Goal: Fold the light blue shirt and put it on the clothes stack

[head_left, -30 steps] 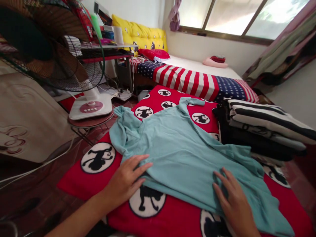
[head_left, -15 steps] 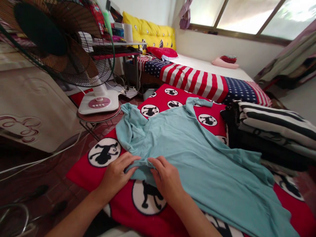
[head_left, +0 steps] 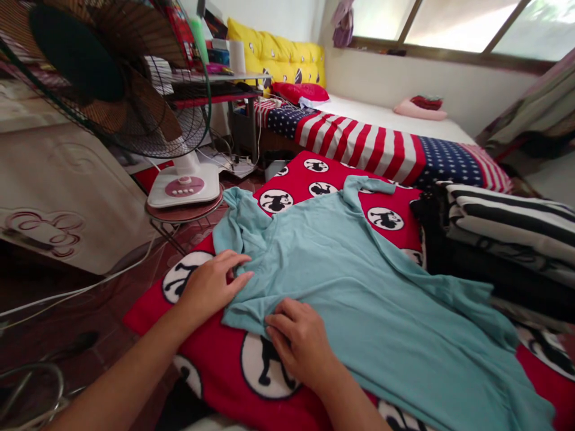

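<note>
Teal T-shirt (head_left: 341, 281) lies spread on a red printed blanket (head_left: 211, 362), lower centre, apparently laid flat for handling. Left hand (head_left: 210, 286) rests curved on its edge; right hand (head_left: 299, 342) presses the lower fold, any pinch unclear. Folded striped clothes (head_left: 507, 224) sit stacked aside, right.

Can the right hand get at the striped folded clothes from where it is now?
Probably, with a stretch: the right hand rests on the light blue T-shirt, and the striped folded clothes lie beyond the shirt's far side, with only flat cloth between and nothing standing in the way.
</note>
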The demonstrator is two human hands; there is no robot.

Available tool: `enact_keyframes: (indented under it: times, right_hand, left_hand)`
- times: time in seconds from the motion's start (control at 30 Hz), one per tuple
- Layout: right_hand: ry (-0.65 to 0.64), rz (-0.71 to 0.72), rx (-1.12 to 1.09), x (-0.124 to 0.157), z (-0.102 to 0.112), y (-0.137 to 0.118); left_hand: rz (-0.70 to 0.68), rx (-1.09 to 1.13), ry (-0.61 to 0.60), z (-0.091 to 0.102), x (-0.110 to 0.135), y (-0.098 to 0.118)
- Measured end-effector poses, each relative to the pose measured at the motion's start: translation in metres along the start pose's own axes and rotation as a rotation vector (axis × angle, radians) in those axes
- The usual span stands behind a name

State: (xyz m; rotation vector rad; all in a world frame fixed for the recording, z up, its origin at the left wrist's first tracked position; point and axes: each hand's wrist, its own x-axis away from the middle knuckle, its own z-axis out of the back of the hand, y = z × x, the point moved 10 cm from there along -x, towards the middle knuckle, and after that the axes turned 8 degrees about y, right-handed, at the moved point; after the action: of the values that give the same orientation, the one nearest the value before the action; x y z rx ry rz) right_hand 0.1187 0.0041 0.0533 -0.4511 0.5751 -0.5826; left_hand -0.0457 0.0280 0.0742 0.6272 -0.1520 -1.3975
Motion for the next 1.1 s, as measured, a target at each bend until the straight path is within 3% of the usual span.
enact_keyframes:
  times: [0.1, 0.17, 0.33, 0.43, 0.53, 0.6, 0.7, 0.77, 0.87, 1.0, 1.1]
  right_hand:
    - [0.008, -0.003, 0.008, 0.001, -0.001, 0.001]
    - [0.002, -0.006, 0.011, 0.002, -0.001, 0.002]
    - [-0.042, -0.021, 0.017, 0.002, -0.002, 0.001]
    - [-0.064, -0.023, 0.028, 0.001, -0.002, 0.0]
    - [-0.068, -0.022, 0.035, 0.0, -0.002, -0.001]
    - [-0.059, -0.024, 0.028, 0.0, -0.004, 0.0]
    - [0.0, -0.013, -0.04, 0.002, -0.005, 0.0]
    - [0.069, 0.008, -0.134, 0.005, -0.001, -0.001]
    - [0.235, -0.057, -0.338, 0.009, 0.018, 0.011]
    - [0.639, -0.415, -0.628, 0.025, 0.058, 0.064]
    - [0.907, -0.674, -0.857, 0.045, 0.068, 0.105]
  left_hand:
    - [0.048, -0.227, -0.042, -0.016, -0.007, -0.005]
    - [0.021, -0.234, -0.052, -0.023, -0.009, -0.006]
    - [-0.08, -0.09, 0.156, -0.004, -0.012, -0.013]
    - [-0.112, -0.154, 0.185, 0.0, -0.012, -0.013]
    - [-0.153, -0.146, 0.287, 0.014, -0.004, 0.011]
    - [-0.181, 0.039, 0.321, 0.019, 0.005, 0.038]
    - [-0.218, 0.449, 0.083, -0.009, 0.018, 0.086]
    - [-0.241, 0.662, -0.11, -0.036, 0.024, 0.117]
    - [-0.226, 0.854, -0.203, -0.058, 0.017, 0.139]
    - [-0.048, 1.038, -0.256, -0.077, -0.01, 0.148]
    - [0.162, 1.2, -0.33, -0.102, -0.023, 0.159]
